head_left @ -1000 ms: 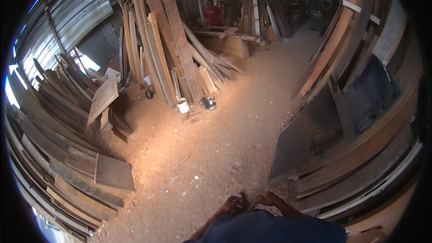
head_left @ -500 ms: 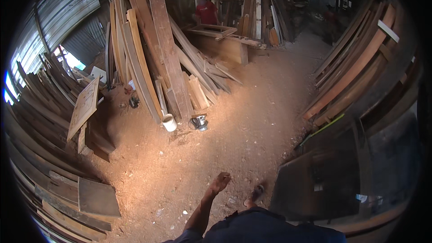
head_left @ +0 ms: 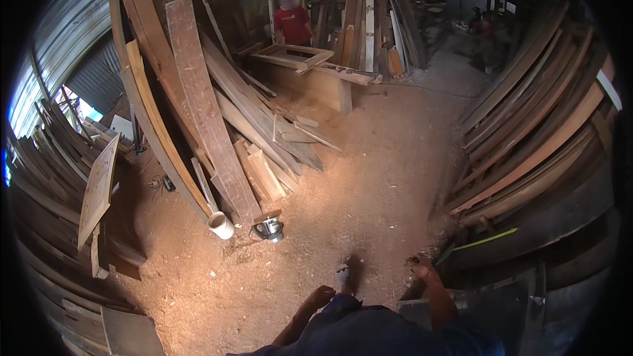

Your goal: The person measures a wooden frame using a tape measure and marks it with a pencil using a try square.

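Observation:
My left hand (head_left: 321, 295) hangs low in front of me over the sawdust-covered floor, seen mostly from its back. Its fingers are too small and hidden to read. Out to the right, my right hand (head_left: 422, 267) is held with curled fingers beside the stacked boards. A small dark patch shows at its fingertips; what it is, I cannot make out. Neither hand touches the wood around it. Ahead on the floor stand a white bucket (head_left: 221, 225) and a silver-and-black power tool (head_left: 270, 229), both out of reach of my hands.
Long planks (head_left: 211, 112) lean in a tall pile at centre left. More boards (head_left: 527, 158) line the right side, with a bright green strip (head_left: 486, 238) low among them. A wooden panel (head_left: 99, 191) stands at left. Behind a wooden frame (head_left: 293, 57) is a person in red (head_left: 293, 24).
I have moved forward, so the bucket and power tool appear lower and nearer. My right hand has come into view at the right; my left hand has swung back toward my body.

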